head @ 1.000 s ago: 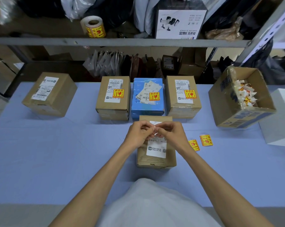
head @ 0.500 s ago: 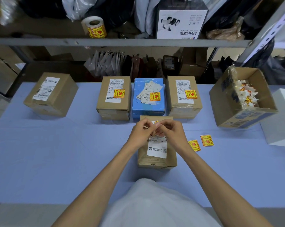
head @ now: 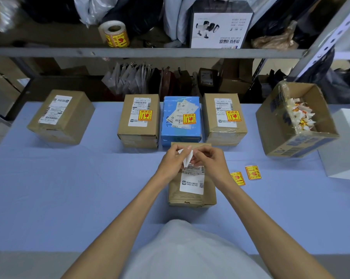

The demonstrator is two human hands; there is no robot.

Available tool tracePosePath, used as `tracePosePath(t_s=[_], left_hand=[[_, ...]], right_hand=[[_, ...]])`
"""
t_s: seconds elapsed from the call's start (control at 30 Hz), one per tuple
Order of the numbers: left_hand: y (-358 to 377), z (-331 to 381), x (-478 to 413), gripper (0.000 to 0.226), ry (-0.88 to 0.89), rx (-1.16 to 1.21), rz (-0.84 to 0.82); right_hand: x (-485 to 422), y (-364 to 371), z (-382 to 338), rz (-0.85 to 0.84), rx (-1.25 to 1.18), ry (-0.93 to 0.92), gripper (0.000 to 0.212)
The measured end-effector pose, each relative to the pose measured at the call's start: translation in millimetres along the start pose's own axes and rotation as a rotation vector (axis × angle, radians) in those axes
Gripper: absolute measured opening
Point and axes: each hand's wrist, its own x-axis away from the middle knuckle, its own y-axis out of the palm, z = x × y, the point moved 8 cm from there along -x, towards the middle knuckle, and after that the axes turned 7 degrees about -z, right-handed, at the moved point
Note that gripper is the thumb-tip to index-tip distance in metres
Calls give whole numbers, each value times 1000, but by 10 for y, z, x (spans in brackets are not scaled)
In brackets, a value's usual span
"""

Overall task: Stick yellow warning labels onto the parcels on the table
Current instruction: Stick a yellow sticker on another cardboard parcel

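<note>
Blue cloth covers the surface (head: 49, 188), and near its middle sits a small brown parcel (head: 192, 196) with a white shipping slip on top. Above its far end we see both hands working one small white piece, a label on its backing (head: 187, 158). Our left hand (head: 174, 160) pinches its left edge between thumb and fingertips, and our right hand (head: 209, 160) pinches the right side, so each grip is pressed together on that same piece. Its white face is toward us and partly curled; the printed side is hidden, so we cannot tell how far it is peeled.

Just right of the right wrist, two loose yellow warning labels (head: 245, 176) lie flat on the cloth, side by side.

Beyond the hands stands a row of three parcels touching or nearly touching: a brown one (head: 139, 121), a blue one (head: 181, 121) and another brown one (head: 225, 119), each already carrying a yellow sticker. Far left and well apart is a larger brown box (head: 61, 117) with only a white slip. At far right an open carton (head: 296, 121) is tipped toward us, holding crumpled white and yellow scraps. On the shelf behind, a roll of yellow labels (head: 114, 34) stands at the left
</note>
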Motion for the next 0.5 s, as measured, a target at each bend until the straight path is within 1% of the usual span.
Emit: tracePosePath(t_s=[0.03,0.17,0.23,0.3,0.37,0.43,0.5], left_hand=[[-11,-16,-4,23,7,-21,3],[-136,-78,-19,15,-34,-130,68],[-201,-103,-12,14,-61,-115,106],[-291,-121,5,14,-97,-108,184],[-373,-126,30,16,-126,-39,265],[-416,-97,46,17,-127,-5,304],[-444,-77,40,20,-103,-47,323]], right_hand=[[-4,-11,3,4,-8,4,15],[-14,-101,47,39,-18,43,13],[-10,-148,72,70,-6,74,14],[-6,-190,95,112,-16,100,14],[0,-227,118,156,-22,118,16],[7,-237,132,176,-22,130,17],[11,-228,133,174,-31,135,16]])
